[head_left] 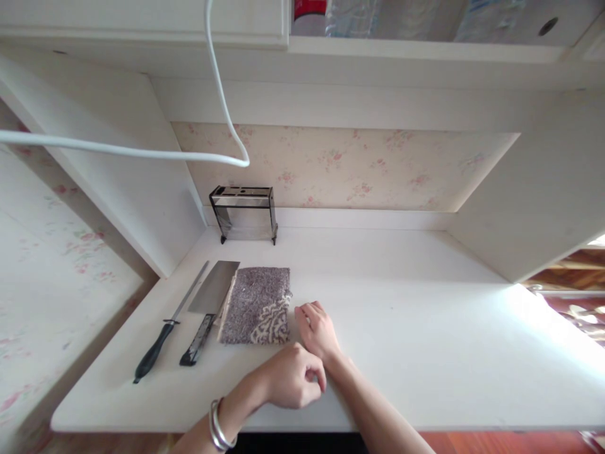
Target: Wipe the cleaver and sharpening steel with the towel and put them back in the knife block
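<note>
My left hand [299, 377], with silver bangles [218, 425] at the wrist, is loosely curled beside my right wrist, thumb and finger bent round to each other. Nothing shows in it. My right hand [319, 331] rests on the white counter, its fingers slightly bent and the thumb apart, holding nothing visible. Just left of it lies a folded grey-brown rug piece [259, 306] with a cream pattern. A cleaver [215, 287] lies against the rug's left side, its black handle towards me. Farther left is a sharpening steel [163, 334] with a black handle.
Behind the rug stands a black-framed clear knife block [246, 214] near the back wall. A white cable [165, 153] hangs across the upper left. Side panels bound the counter [425, 353] left and right. Above is a shelf [425, 50] with plastic-wrapped items.
</note>
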